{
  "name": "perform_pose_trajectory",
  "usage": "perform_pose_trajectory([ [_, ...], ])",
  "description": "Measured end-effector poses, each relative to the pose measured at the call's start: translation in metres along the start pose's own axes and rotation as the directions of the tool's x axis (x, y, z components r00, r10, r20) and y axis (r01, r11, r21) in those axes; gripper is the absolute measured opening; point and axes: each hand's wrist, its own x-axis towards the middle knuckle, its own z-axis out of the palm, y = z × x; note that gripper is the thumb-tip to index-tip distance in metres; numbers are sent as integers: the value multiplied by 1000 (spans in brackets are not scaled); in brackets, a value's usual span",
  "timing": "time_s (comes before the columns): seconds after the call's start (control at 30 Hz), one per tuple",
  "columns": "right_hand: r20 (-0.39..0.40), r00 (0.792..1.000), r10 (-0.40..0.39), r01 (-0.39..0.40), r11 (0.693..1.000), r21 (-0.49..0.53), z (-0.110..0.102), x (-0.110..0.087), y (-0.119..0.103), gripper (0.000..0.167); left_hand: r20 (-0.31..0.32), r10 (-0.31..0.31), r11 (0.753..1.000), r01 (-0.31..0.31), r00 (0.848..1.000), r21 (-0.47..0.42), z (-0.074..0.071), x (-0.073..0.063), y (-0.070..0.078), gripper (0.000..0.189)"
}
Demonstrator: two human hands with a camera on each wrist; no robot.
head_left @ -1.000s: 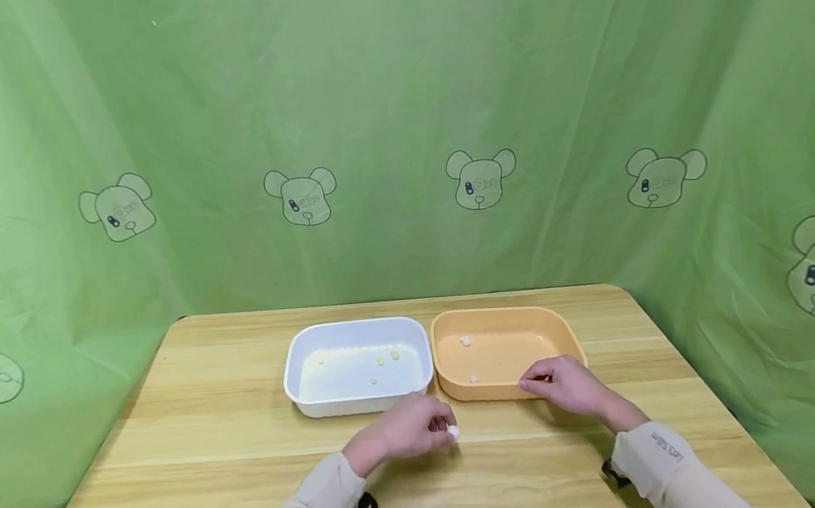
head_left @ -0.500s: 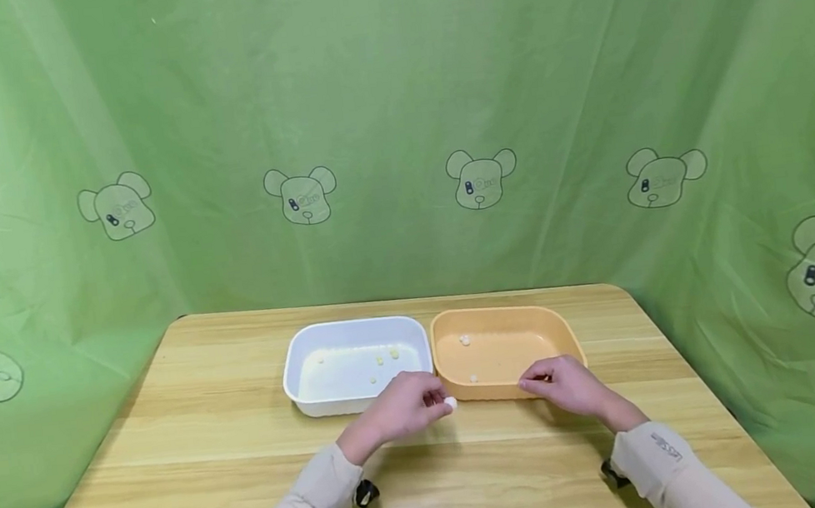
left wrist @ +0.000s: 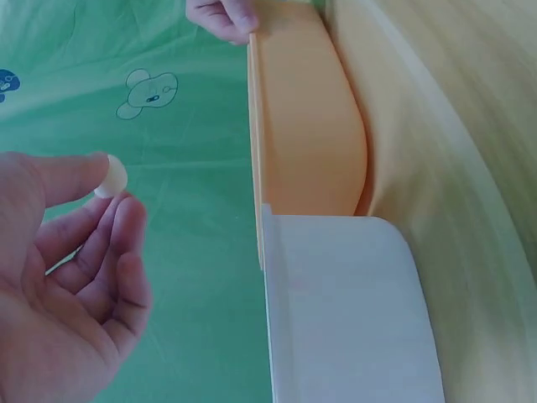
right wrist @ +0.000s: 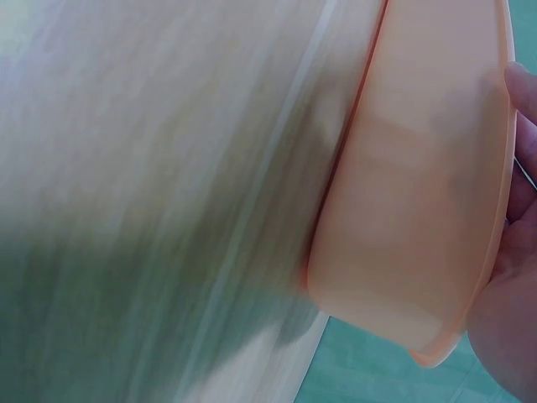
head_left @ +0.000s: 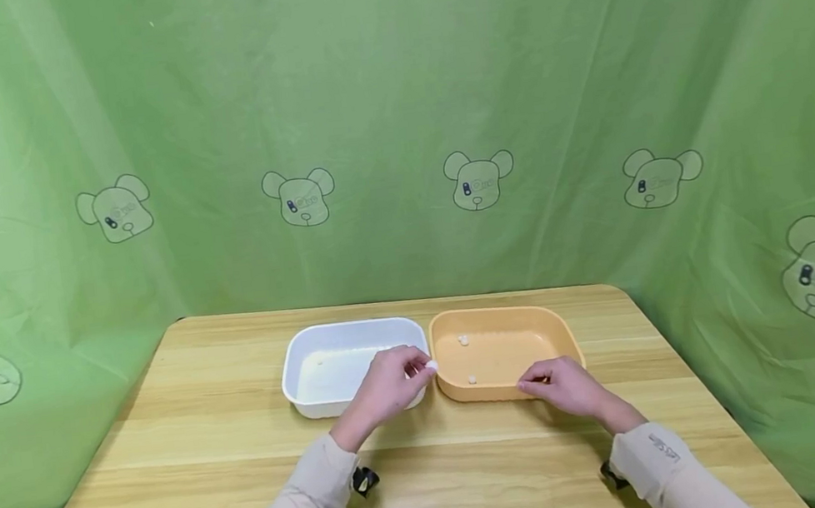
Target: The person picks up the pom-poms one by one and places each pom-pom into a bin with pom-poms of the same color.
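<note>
Between thumb and fingertip, my left hand (head_left: pixel 386 384) pinches a small white ball (left wrist: pixel 112 178). In the head view it overlaps the right end of the white box (head_left: pixel 307 399), with the ball near where the two boxes meet. The left wrist view shows the ball above the box rims. My right hand (head_left: pixel 568 386) holds the near rim of the orange box (head_left: pixel 506 390), close to its right corner; the thumb (right wrist: pixel 522 88) lies at the rim in the right wrist view. Inside the orange box lie small white balls (head_left: pixel 463 340) at the left.
Both boxes stand side by side on a wooden table (head_left: pixel 203 445). A tiny pale piece (head_left: pixel 320 364) lies in the white box; my left hand hides part of that box's floor. A green curtain (head_left: pixel 392 247) with bear heads hangs around the table.
My left hand has risen from the table in front of the boxes to over the white box's right end, carrying the white ball. My right hand has stayed at the orange rim.
</note>
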Motion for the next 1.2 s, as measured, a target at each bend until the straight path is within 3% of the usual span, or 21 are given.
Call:
perform_pose_trajectory([
  [0.2, 5, 1000, -4, 4, 1000, -2, 1, 0, 1, 7, -34, -9, 1000, 8, 999, -18, 3, 7, -2, 7],
  [0.87, 7, 1000, 16, -16, 1000, 0, 0, 0, -2, 7, 16, -59, 997, 60, 998, -58, 13, 33, -2, 9],
  [1.2, 15, 999, 29, -29, 1000, -5, 0, 1, -2, 9, 29, -46, 999, 46, 999, 17, 17, 45, -3, 6],
])
